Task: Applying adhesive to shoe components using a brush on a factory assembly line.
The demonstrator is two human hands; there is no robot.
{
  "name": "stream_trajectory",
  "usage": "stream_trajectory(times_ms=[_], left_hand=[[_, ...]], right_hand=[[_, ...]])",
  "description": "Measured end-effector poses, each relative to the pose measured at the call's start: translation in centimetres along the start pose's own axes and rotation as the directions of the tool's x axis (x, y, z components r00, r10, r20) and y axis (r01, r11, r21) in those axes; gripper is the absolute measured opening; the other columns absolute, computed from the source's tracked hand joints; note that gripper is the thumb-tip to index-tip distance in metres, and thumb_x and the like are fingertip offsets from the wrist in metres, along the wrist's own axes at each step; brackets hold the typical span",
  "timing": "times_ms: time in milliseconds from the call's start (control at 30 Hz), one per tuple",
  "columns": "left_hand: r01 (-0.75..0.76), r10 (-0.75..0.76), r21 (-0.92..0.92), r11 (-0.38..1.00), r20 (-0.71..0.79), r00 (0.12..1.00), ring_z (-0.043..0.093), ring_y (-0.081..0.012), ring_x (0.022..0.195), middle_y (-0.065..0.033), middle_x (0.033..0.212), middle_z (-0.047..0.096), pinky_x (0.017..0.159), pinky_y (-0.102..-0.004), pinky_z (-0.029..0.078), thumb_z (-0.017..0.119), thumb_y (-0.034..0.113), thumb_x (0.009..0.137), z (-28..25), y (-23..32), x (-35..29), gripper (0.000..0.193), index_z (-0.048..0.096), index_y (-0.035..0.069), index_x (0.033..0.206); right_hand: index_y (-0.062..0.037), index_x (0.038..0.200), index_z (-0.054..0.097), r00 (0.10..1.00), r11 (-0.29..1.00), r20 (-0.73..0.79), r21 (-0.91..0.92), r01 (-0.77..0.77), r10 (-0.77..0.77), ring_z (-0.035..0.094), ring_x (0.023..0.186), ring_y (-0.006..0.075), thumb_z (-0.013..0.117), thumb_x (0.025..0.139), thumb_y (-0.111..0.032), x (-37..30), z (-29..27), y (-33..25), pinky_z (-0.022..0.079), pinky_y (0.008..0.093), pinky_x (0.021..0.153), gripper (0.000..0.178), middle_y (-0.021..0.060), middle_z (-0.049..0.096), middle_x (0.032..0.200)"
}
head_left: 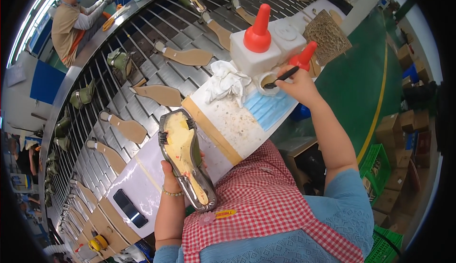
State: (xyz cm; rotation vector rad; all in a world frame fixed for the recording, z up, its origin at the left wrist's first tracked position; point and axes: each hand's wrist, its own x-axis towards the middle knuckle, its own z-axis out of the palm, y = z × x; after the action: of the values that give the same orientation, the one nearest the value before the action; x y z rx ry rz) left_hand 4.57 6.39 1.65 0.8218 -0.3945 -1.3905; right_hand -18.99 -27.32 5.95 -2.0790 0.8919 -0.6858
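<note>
My left hand [172, 181] is wrapped round a shoe upper on a last [179, 144], its underside facing up. That underside is pale yellow with a few red marks, and the rim is dark and shiny. Between the fingers of my right hand [301, 85] is a brush with a black handle [289, 73]. Its tip is down at the mouth of a small white pot [259, 79] holding something yellowish-brown. Beside the pot lie a crumpled white cloth [225, 83] and a blue face mask [270, 108].
White bottles with red cone caps [260, 30] stand behind the pot, near a rough brown block [327, 36]. A slatted conveyor [142, 68] carries shoe soles [159, 94] and green uppers [83, 94]. A phone [130, 208] lies at the left. Across the conveyor, a masked person [71, 21] works.
</note>
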Motion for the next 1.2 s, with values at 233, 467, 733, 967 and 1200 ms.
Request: stream_trajectory(times_ms=[233, 467, 733, 967, 1200], left_hand=[[-0.084, 0.086, 0.02, 0.996, -0.1, 0.991, 0.064, -0.025, 0.075, -0.0168, 0.103, 0.058, 0.056, -0.0321, 0.054, 0.047, 0.088, 0.063, 1.5, 1.1, 0.7, 0.114, 0.037, -0.002, 0.134], [-0.039, 0.039, -0.026, 0.999, -0.002, 0.999, 0.064, -0.0292, 0.083, -0.021, 0.11, 0.057, 0.063, -0.0373, 0.055, 0.048, 0.088, 0.061, 0.6, 0.9, 1.0, 0.114, 0.037, 0.004, 0.136], [0.052, -0.035, -0.195, 0.979, 0.092, 0.995, 0.062, -0.0243, 0.101, -0.0174, 0.122, 0.056, 0.086, -0.0356, 0.052, 0.043, 0.081, 0.074, 0.4, -1.2, 2.5, 0.1, 0.039, 0.004, 0.136], [0.028, -0.028, 0.006, 1.0, -0.019, 0.999, 0.062, -0.014, 0.094, -0.0082, 0.112, 0.061, 0.082, -0.0291, 0.051, 0.054, 0.067, 0.081, 3.7, -0.8, 1.6, 0.083, 0.045, 0.0, 0.13], [0.014, -0.019, 0.118, 0.993, 0.04, 0.999, 0.057, -0.0139, 0.098, -0.009, 0.114, 0.057, 0.081, -0.0274, 0.049, 0.056, 0.065, 0.081, 4.3, -0.3, 0.5, 0.084, 0.041, -0.001, 0.131]], right_hand=[[-0.0059, 0.097, 0.063, 0.843, 0.342, 0.247, 0.832, -0.438, 0.478, 0.061, 0.086, 0.0174, 0.072, 0.077, -0.012, -1.9, -1.2, 1.9, 0.048, 0.0303, 0.077, 0.023, 0.0063, 0.063, 0.093], [-0.0069, 0.095, 0.062, 0.642, -0.039, 0.378, 0.878, -0.477, 0.667, 0.063, 0.08, 0.0196, 0.073, 0.081, -0.027, -2.1, 1.5, 6.4, 0.051, 0.0294, 0.072, 0.027, 0.0051, 0.065, 0.083], [-0.005, 0.102, 0.06, 0.889, 0.044, 0.227, 0.963, -0.266, 0.399, 0.064, 0.091, 0.0197, 0.061, 0.091, -0.019, -4.5, -2.2, -2.7, 0.052, 0.0352, 0.08, 0.018, 0.0103, 0.066, 0.096], [0.0007, 0.091, 0.061, 0.883, 0.531, 0.456, 0.777, -0.337, -0.107, 0.062, 0.091, 0.0196, 0.07, 0.075, 0.001, -10.3, 3.0, -13.4, 0.047, 0.0299, 0.082, 0.018, 0.0132, 0.064, 0.093], [0.0004, 0.086, 0.065, 0.802, 0.696, 0.544, 0.675, -0.245, -0.246, 0.062, 0.09, 0.0182, 0.073, 0.074, -0.001, -11.9, 5.1, -14.3, 0.047, 0.0289, 0.079, 0.015, 0.0128, 0.065, 0.091]])
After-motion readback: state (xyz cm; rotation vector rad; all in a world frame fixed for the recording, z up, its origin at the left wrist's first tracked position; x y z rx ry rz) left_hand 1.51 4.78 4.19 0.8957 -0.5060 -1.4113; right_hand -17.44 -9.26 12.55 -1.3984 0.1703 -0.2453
